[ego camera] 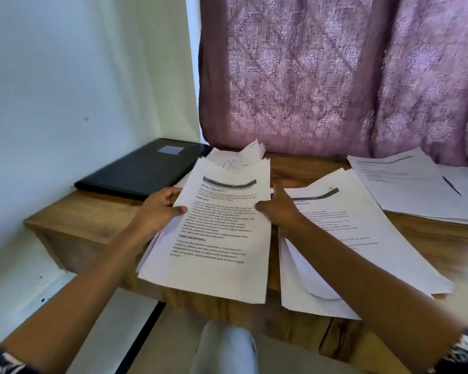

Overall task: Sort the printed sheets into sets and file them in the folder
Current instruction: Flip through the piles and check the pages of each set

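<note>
Knee (224, 346) in pale cloth at the bottom edge, and just above it the held stack (214, 238) of printed sheets, right beside the closed black folder (143, 168) on the desk (76, 214). Left grip (160, 209) is clamped on the stack's left edge, thumb on top; right grip (278, 209) pinches its right edge. Further right of the folder lie a second pile (362, 238) and a third pile (405, 184), both flat.

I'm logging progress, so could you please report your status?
Left hand and right hand hold the white printed stack by its edges. Black flat folder closed, far left. More white paper piles at right.
</note>
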Demonstrator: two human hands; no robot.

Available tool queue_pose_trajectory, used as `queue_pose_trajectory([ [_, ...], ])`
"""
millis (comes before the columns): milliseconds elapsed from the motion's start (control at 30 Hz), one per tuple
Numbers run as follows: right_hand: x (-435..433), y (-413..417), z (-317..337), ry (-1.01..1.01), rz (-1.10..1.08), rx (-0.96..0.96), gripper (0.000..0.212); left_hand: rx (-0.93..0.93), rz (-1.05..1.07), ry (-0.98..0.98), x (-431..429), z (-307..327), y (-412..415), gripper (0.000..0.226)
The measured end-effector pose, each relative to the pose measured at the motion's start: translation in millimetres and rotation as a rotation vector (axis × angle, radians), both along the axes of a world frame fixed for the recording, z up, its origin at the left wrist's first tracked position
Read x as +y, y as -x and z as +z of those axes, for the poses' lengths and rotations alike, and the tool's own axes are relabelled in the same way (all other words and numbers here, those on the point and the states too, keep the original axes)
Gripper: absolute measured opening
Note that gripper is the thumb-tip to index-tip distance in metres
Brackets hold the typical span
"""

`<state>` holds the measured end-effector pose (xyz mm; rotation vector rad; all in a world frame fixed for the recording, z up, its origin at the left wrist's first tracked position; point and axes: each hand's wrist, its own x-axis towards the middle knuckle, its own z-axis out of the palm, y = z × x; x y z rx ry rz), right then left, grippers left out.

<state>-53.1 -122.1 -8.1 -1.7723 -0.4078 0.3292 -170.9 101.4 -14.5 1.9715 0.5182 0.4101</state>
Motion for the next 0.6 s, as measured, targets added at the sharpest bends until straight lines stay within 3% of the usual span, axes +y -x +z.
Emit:
queue_pose_trajectory([
  [200,-1.5,-8.2,1.8,0.055,0.042,0.085,0.06,0.283,0.035,-0.52,3.5,-8.2,0.5,0.053],
  [267,-11.4,-13.1,6.4,0.113,0.023,0.039,0.059,0.448,0.059,-0.749,-0.9,-2.5,-1.4,0.071],
  [367,-40.2,-25.9,18.1,0.219,-0.031,-0.108,0.06,0.434,0.006,-0.748,-27.9,21.0,-12.0,0.081],
  [500,-93.9,-54.4,29.7,0.19,-0.12,-0.271,0.032,0.372,-0.272,-0.834,-85.8,47.4,-44.7,0.077],
  [600,-137.7,-79.6,32.4,0.33,-0.253,-0.468,0.021,0.26,-0.426,-0.837,-134.1,48.5,-82.5,0.07],
])
